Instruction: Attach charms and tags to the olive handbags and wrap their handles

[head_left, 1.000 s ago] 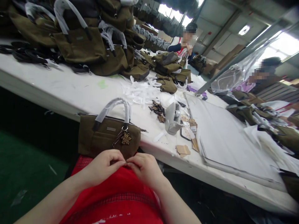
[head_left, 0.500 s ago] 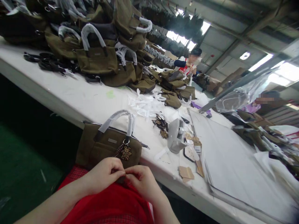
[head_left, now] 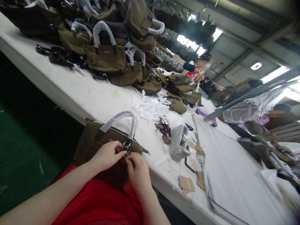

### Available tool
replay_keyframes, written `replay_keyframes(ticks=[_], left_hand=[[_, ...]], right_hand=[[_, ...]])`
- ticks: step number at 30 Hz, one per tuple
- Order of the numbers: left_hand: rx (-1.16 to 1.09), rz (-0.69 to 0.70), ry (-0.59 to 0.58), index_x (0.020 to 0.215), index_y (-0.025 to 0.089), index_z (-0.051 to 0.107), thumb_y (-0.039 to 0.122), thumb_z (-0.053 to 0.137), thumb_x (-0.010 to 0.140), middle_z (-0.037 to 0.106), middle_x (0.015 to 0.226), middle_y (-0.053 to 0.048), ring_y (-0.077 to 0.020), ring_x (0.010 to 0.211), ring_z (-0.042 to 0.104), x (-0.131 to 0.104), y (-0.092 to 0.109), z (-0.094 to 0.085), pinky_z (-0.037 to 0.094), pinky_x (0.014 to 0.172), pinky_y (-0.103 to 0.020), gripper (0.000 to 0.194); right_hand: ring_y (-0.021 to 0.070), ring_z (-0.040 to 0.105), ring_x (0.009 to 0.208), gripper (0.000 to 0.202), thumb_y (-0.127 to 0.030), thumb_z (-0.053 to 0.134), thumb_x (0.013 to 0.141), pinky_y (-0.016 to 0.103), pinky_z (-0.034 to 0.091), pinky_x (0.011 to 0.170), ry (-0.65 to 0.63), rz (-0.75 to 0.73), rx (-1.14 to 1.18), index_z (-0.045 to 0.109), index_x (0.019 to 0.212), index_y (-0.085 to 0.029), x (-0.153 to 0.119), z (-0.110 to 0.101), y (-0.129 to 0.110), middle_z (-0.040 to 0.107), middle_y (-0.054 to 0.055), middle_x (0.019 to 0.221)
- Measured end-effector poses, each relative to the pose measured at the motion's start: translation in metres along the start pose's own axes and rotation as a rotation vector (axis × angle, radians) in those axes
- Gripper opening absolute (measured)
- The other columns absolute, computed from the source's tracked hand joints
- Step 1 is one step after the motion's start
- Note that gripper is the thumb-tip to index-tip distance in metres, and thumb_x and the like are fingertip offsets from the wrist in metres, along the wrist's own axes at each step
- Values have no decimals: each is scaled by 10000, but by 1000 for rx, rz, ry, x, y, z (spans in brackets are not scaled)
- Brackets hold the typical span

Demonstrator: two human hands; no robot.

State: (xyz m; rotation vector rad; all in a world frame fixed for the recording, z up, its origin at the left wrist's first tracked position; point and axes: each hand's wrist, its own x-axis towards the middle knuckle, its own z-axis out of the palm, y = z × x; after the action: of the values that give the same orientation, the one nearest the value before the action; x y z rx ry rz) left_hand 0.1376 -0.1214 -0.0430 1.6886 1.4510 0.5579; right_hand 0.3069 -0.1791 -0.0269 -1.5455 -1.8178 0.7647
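Observation:
An olive-brown handbag (head_left: 89, 140) rests against my lap at the table's edge, its plastic-wrapped handle (head_left: 117, 117) standing up. From a metal ring (head_left: 127, 144) at the handle's base hangs a leopard-print charm (head_left: 124, 158). My left hand (head_left: 109, 156) is closed, thumb and fingers pinching the charm's left side. On its right side my right hand (head_left: 139, 172) also pinches it. The fingers partly hide the charm and the bag's front plate.
Several olive bags (head_left: 106, 59) with wrapped handles are heaped at the back left, near black straps (head_left: 61, 57). White scraps (head_left: 150, 106), more leopard-print charms (head_left: 166, 137), a grey container (head_left: 179, 142) and brown tags (head_left: 187, 184) lie on the white table. A co-worker (head_left: 198, 68) stands beyond.
Both hands have moved up from below the charm onto it and now pinch it. The camera view has shifted slightly, so the background sits further right.

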Motion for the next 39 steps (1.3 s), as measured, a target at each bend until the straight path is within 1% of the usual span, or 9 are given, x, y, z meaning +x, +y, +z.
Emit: replay_keyframes(ticks=[2,5,9,11,15,19,26,33,39], left_hand=[[-73,-23,-41,824,173,658,469,589,800,665,719,-23,-195,655,601,3,0,2,410,595,-281,305],[-236,-30,-75,832,166,649,465,595,793,663,741,-21,-200,708,607,1,-1,2,436,642,-278,306],[-324,-12,-69,803,181,608,448,589,814,630,747,0,-192,735,594,-9,-2,-1,452,669,-275,268],[-365,-12,-117,825,181,617,460,586,824,646,769,-4,-200,769,604,-12,-4,-4,461,697,-284,280],[-408,-57,-174,920,167,670,428,634,792,718,903,-42,-238,890,643,-11,-10,-8,473,820,-327,293],[-402,-70,-190,965,156,687,403,648,769,733,956,-64,-253,915,662,-8,-18,-11,487,845,-343,318],[-272,11,-187,961,167,699,337,641,757,735,949,-53,-239,910,672,-8,-21,-18,502,836,-315,272],[-203,52,-195,938,176,704,340,626,770,733,895,-37,-232,853,679,-10,-15,-26,513,775,-295,247],[-183,74,-199,961,178,693,334,624,774,729,931,-42,-236,890,670,-10,-15,-25,502,817,-308,254]], right_hand=[[167,609,837,145,-109,531,861,270,457,772,7,7,30,641,807,-186,1,8,0,659,44,894],[150,599,793,140,-116,546,856,247,445,748,23,30,111,637,773,-183,0,15,2,653,25,830],[131,605,733,128,-138,561,857,216,439,703,-90,101,224,637,767,-189,-1,13,2,665,-4,772],[137,617,746,133,-175,534,892,218,434,697,-86,123,184,647,824,-196,0,8,-1,681,-1,796],[163,634,790,186,-219,485,940,246,406,712,-95,88,-83,662,884,-213,6,-3,-8,707,12,850],[163,642,805,191,-223,478,945,242,391,710,-181,49,-238,654,872,-227,8,-10,-11,712,6,859],[163,654,831,192,-216,477,941,245,387,721,-311,-33,-389,663,898,-239,9,-18,-14,720,3,895],[182,659,772,191,-200,496,924,275,366,667,-312,-45,-455,668,846,-229,13,-16,-22,728,20,855],[183,659,759,203,-188,494,921,279,363,645,-267,-54,-440,663,815,-223,14,-7,-22,721,25,825]])
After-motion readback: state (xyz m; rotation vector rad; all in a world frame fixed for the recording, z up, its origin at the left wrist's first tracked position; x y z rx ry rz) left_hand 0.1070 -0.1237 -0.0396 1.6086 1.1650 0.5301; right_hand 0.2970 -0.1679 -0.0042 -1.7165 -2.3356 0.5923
